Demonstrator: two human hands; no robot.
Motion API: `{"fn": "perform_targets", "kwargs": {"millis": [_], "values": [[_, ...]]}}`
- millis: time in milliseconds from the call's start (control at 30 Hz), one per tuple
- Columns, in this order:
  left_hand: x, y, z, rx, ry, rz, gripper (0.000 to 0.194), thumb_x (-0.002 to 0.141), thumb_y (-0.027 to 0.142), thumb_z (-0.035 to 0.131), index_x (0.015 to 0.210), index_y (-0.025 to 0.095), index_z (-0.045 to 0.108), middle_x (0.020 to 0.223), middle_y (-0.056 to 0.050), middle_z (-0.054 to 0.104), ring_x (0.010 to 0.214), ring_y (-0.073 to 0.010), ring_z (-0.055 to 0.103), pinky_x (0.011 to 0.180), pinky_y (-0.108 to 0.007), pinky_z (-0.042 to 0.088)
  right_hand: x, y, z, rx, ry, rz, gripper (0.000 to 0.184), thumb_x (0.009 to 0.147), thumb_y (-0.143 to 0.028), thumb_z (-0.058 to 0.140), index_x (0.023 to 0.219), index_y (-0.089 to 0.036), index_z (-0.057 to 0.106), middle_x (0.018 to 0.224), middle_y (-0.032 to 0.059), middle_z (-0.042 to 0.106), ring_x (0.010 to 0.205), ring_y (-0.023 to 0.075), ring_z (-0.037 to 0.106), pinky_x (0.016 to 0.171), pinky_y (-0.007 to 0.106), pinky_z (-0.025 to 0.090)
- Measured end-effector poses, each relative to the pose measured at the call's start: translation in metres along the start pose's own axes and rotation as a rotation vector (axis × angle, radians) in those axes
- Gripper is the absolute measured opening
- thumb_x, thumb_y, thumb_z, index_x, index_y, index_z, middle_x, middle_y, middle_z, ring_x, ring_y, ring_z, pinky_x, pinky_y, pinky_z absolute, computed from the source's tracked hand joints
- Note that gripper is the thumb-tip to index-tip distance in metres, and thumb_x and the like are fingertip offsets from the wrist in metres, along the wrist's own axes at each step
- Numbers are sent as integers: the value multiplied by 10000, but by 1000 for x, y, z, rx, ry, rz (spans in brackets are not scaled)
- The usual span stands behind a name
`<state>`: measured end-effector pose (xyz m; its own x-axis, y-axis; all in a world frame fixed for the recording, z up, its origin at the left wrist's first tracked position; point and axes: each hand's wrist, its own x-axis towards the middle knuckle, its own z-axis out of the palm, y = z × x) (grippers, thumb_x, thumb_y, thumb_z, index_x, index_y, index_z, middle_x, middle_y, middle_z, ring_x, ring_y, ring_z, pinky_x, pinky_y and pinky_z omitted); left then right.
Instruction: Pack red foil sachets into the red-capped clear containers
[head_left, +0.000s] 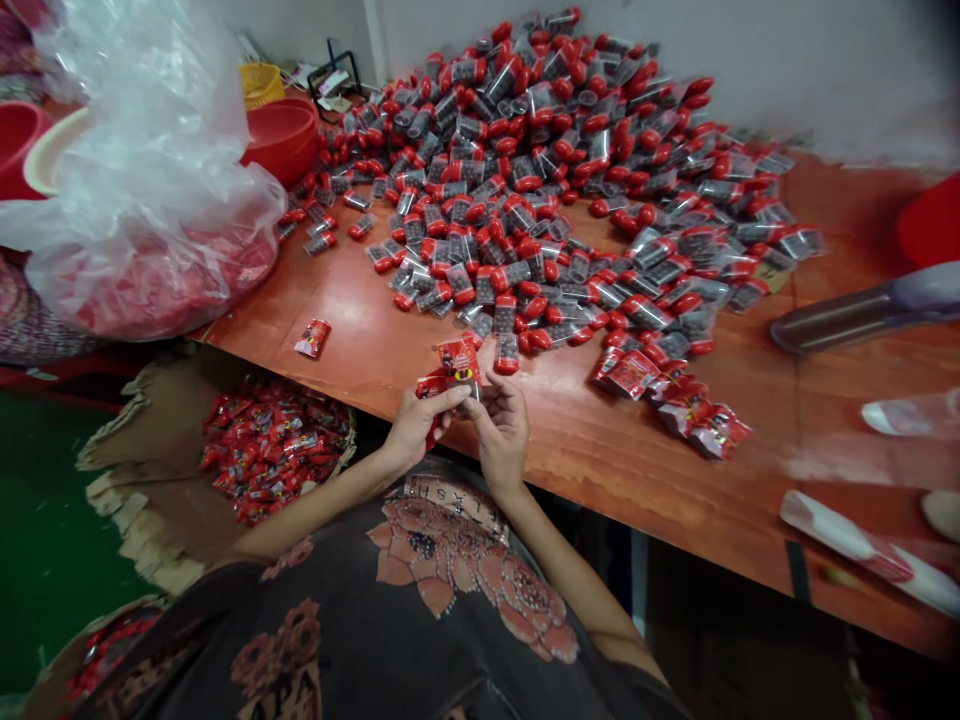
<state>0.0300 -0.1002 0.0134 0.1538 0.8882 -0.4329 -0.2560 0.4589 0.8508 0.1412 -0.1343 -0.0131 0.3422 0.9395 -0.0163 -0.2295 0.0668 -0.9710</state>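
Observation:
A small red printed packet [459, 360] is held up in front of me, over the table's front edge. My left hand [414, 428] is closed around it, thumb pressed on its lower part, and more red wrapping shows among those fingers. My right hand [504, 438] pinches the packet's lower corner between thumb and fingers. Just beyond the hands lies a clear container with red ends and dark contents [506, 335], at the near edge of a big heap of similar containers [525, 180]. A single red packet [313, 338] lies to the left on the table.
Several red packets [697, 420] lie right of the heap on the wooden table [600, 440]. A carton [172, 480] full of red packets stands below, left. A plastic bag [150, 220] with red contents and a red bowl [281, 140] sit at left; clear tubes [862, 315] lie at right.

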Motion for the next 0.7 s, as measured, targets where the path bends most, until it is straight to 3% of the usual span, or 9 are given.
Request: {"fn": "perform_targets", "kwargs": {"millis": [233,333,433,700], "values": [[14,4,-9,-38,90,30,354,671,430,829,637,177,584,474,59,497,365,-36,376,341,-197,217,6,5,-12,-57,-116,96,385,823,-328,699,1206,-340,666,1063,24,693,879,185,679,778,379,619],[19,4,-12,-60,101,30,315,675,391,832,651,181,599,477,59,495,369,-35,376,342,-201,203,9,8,-17,-82,-202,84,508,799,-287,716,1289,-376,616,1179,26,683,1016,211,677,904,430,593],[19,1,-11,-72,92,9,298,686,387,825,654,180,612,473,55,492,368,-36,370,342,-206,204,13,13,-21,-144,-215,81,475,804,-279,698,1267,-363,632,1231,27,683,1095,225,665,983,471,554],[18,-17,-7,-64,39,-84,269,685,371,831,696,174,648,507,48,530,385,-39,401,350,-196,237,17,19,-23,-143,-11,158,256,682,-287,784,921,-252,698,843,-3,743,739,174,673,688,360,591]]}}
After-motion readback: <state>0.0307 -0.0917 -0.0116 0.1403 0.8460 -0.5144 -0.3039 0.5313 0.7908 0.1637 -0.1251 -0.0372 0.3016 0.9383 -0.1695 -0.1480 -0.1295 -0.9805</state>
